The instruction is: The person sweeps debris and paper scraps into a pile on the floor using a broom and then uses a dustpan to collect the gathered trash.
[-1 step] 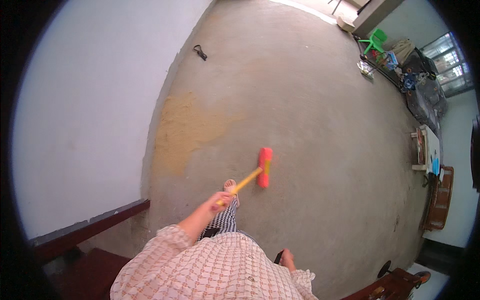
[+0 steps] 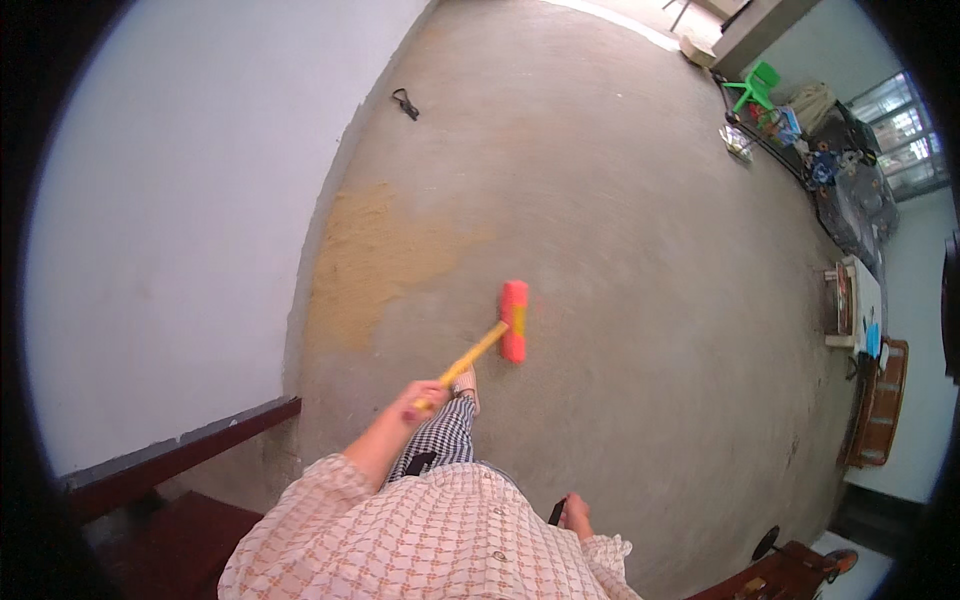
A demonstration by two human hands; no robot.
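A yellow handle (image 2: 467, 360) with a red-pink broom or mop head (image 2: 513, 340) is in my left hand (image 2: 425, 400), whose fingers are wrapped round it. The head is over the grey concrete floor, just to the right of a patch of tan, sandy powder (image 2: 360, 260) beside the left wall. Low at the right of my body, my right hand (image 2: 574, 515) is closed on a small black object (image 2: 557, 513). My sandalled foot (image 2: 464, 385) shows behind the handle.
A black strap-like item (image 2: 405, 105) lies near the left wall. Along the right are a green chair (image 2: 760, 85), piled bundles (image 2: 855, 200), a white table (image 2: 865, 295) and a wooden frame (image 2: 880, 400). Dark wooden furniture (image 2: 190, 540) stands at lower left. An open doorway (image 2: 690, 20) is at the top.
The red head and its handle have moved a little up and to the left, with my left hand shifting slightly left.
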